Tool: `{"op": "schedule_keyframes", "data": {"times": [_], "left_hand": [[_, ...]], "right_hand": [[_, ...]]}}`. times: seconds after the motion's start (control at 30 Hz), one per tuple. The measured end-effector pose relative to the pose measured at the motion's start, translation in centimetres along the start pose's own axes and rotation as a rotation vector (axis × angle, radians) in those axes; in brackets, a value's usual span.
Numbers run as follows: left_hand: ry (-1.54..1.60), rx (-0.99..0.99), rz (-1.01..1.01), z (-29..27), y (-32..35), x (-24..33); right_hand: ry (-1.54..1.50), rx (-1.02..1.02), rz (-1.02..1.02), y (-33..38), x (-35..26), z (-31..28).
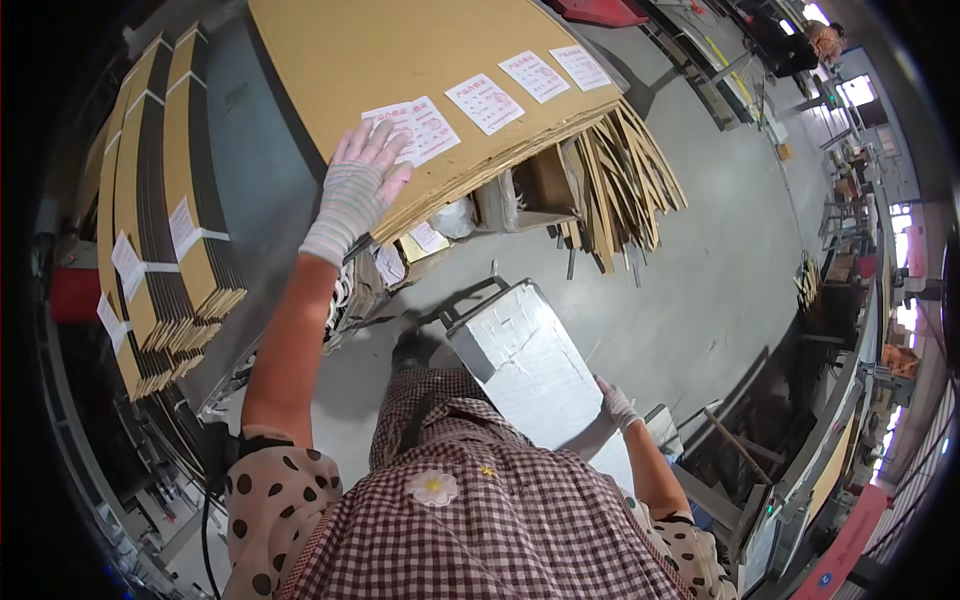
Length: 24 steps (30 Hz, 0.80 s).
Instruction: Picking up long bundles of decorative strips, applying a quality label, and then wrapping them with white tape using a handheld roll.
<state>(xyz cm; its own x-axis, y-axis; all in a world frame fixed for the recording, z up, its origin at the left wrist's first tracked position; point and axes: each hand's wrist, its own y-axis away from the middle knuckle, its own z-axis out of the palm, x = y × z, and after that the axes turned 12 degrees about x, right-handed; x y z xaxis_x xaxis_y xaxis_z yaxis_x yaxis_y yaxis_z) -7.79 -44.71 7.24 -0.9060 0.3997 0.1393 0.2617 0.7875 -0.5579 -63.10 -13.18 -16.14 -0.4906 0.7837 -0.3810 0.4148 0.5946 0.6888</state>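
My left hand (360, 180), in a striped knit glove with pale pink fingertips, lies flat with fingers stretched on the near left part of a cardboard stack (350, 60). Its fingertips touch white labels with red print (422, 128), which seem to overlap there. Further right along the stack's edge lie a label (484, 103), another label (534, 77) and a last label (580, 68). Low on the right, my gloved right hand (617, 404) grips the edge of a stool (530, 360) whose seat is covered in silver tape. Part of its fingers is hidden by the seat.
Strapped bundles of folded cardboard (150, 220) with labels stand at the left. Under the stack are an open carton (540, 190) and a fan of cardboard strips (625, 180). A workbench line (810, 470) runs along the right. Another person (822, 42) is far off.
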Motion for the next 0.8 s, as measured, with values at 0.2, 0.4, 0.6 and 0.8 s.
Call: {"op": "schedule_keyframes", "data": {"times": [0.2,0.4,0.6,0.8], "left_hand": [[-0.414,-0.222,-0.213,2.8,2.1,-0.5],[-0.258,-0.057,0.037,6.4,-4.4,-0.5],[0.435,0.423,-0.744,4.6,-3.2,-3.0],[1.440,0.060,-1.541,6.3,0.4,-7.8]], "right_hand": [[0.027,0.422,-0.179,4.2,-12.0,-3.3],[-0.763,0.344,-0.573,5.2,-32.6,8.2],[-1.503,-0.396,0.258,4.9,-43.7,19.2],[-1.626,-0.554,0.409,4.7,-46.1,22.3]]}}
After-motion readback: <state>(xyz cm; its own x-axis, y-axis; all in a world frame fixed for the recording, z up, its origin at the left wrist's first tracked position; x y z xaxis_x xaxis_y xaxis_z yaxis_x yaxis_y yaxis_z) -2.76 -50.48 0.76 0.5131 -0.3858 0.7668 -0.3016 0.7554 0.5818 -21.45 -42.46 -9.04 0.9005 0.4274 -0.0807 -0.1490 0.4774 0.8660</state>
